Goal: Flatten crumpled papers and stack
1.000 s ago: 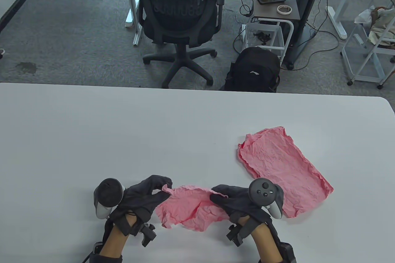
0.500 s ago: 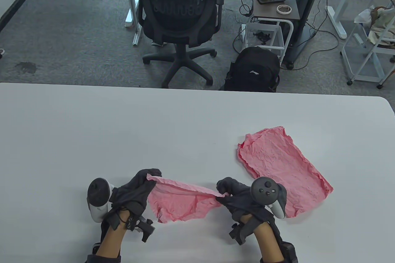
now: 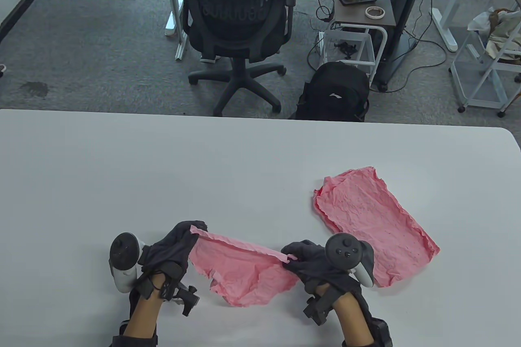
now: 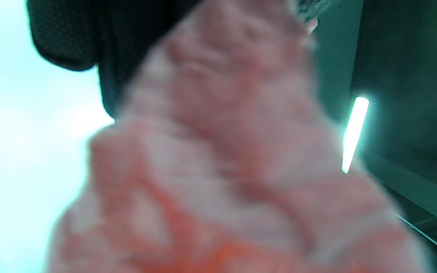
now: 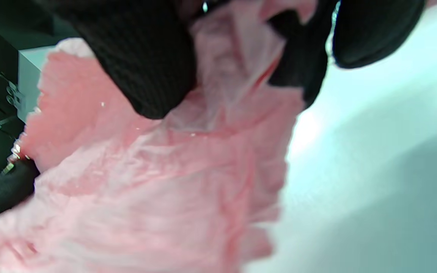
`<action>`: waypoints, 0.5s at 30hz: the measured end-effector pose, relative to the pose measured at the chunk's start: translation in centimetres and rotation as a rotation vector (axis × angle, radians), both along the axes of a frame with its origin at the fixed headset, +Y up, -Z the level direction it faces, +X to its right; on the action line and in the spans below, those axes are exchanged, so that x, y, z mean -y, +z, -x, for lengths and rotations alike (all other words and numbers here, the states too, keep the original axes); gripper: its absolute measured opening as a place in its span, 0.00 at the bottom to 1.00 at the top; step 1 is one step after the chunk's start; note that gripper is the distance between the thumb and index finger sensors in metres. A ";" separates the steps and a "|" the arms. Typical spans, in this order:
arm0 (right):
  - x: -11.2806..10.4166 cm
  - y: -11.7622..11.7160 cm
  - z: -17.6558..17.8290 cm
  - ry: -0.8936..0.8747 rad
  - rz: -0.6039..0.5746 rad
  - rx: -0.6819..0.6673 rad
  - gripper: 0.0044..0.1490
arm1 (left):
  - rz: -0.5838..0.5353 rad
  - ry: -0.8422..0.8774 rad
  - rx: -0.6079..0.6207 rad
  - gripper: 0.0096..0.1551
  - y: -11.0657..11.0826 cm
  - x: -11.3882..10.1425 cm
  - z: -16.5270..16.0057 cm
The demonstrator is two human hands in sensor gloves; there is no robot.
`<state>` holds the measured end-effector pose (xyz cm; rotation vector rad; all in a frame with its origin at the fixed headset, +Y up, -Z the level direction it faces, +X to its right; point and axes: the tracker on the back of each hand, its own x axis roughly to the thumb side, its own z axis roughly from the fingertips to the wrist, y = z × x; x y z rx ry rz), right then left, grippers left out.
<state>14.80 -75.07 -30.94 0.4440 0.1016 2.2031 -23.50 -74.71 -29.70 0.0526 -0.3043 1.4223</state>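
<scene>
A crumpled pink paper (image 3: 244, 269) hangs stretched between my two hands near the table's front edge. My left hand (image 3: 185, 239) pinches its upper left corner. My right hand (image 3: 295, 255) pinches its upper right corner. The top edge is pulled taut and the lower part sags toward the table. The paper fills the left wrist view (image 4: 222, 170), blurred, and the right wrist view (image 5: 146, 182), where dark gloved fingers (image 5: 146, 57) grip it. A flattened pink sheet (image 3: 372, 223) lies on the table to the right of my right hand.
The white table (image 3: 163, 168) stretches wide to the left and far side. Beyond its far edge stand an office chair (image 3: 234, 17) and a black backpack (image 3: 333, 92) on the floor.
My hands have moved apart, the left one further left, pulling the paper's top edge taut. The sheet has opened wider and its lower edge hangs lower.
</scene>
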 end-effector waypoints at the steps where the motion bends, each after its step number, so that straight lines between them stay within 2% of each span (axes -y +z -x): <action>1: 0.0 0.0 -0.3 -0.058 0.007 -0.002 0.25 | 0.016 0.004 -0.027 0.25 0.0 0.2 0.2; 3: 0.1 -0.2 -0.6 -0.189 0.022 0.000 0.26 | 0.049 -0.028 -0.064 0.25 -0.1 0.4 0.7; 6: 0.4 -0.4 -0.9 -0.502 0.058 -0.038 0.26 | 0.061 -0.163 -0.122 0.25 -0.1 0.6 1.2; 8: 0.6 -0.3 -0.8 -0.588 0.091 -0.002 0.29 | 0.082 -0.224 -0.139 0.25 0.0 0.6 1.1; 10: 0.7 -0.3 -0.8 -0.603 0.120 0.006 0.33 | 0.109 -0.258 -0.156 0.25 -0.1 0.7 1.2; 12: 0.8 -0.2 -0.9 -0.540 0.090 0.082 0.32 | 0.087 -0.275 -0.210 0.29 0.3 0.5 1.2; 13: 0.9 -0.1 -0.9 -0.486 0.058 0.149 0.32 | 0.021 -0.322 -0.264 0.34 0.6 0.0 1.1; 15: 1.0 0.0 -0.7 -0.407 0.031 0.198 0.30 | -0.113 -0.437 -0.273 0.37 1.0 -1.5 0.6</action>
